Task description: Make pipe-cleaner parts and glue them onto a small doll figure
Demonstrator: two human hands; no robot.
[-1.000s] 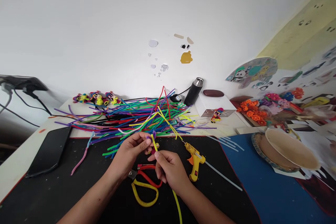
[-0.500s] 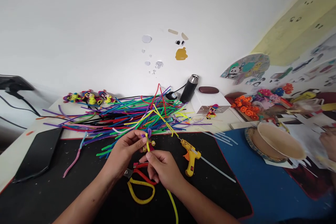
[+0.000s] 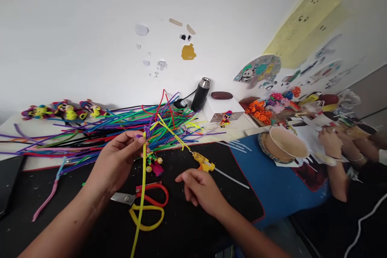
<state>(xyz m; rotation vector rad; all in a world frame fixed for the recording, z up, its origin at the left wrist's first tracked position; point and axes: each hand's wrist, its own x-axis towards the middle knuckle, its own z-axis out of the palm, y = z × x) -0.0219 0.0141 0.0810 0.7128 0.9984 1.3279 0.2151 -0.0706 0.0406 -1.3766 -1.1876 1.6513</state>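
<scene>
My left hand [image 3: 117, 161] pinches a long yellow pipe cleaner [image 3: 142, 189] near its top, along with a purple curled piece [image 3: 147, 130]. The yellow strip hangs down across the handles of the scissors [image 3: 151, 209], one red and one yellow. Holding nothing that I can see, my right hand [image 3: 201, 191] hovers over the black mat with its fingers loosely bent and apart. It covers the grip of a yellow glue gun [image 3: 204, 162], which has a clear glue stick in its back. A small pipe-cleaner figure [image 3: 155, 166] lies just behind the scissors.
A heap of coloured pipe cleaners [image 3: 99, 135] spreads along the wall. Finished figures [image 3: 68, 111] lie at the left. A black flask [image 3: 200, 94], a white box [image 3: 223, 108] and a bowl [image 3: 287, 143] stand further right. Another person's hand [image 3: 331, 143] is at the far right.
My right hand has let go of the yellow pipe cleaner and moved right, towards the glue gun. My left hand still holds the strip. The view has swung right.
</scene>
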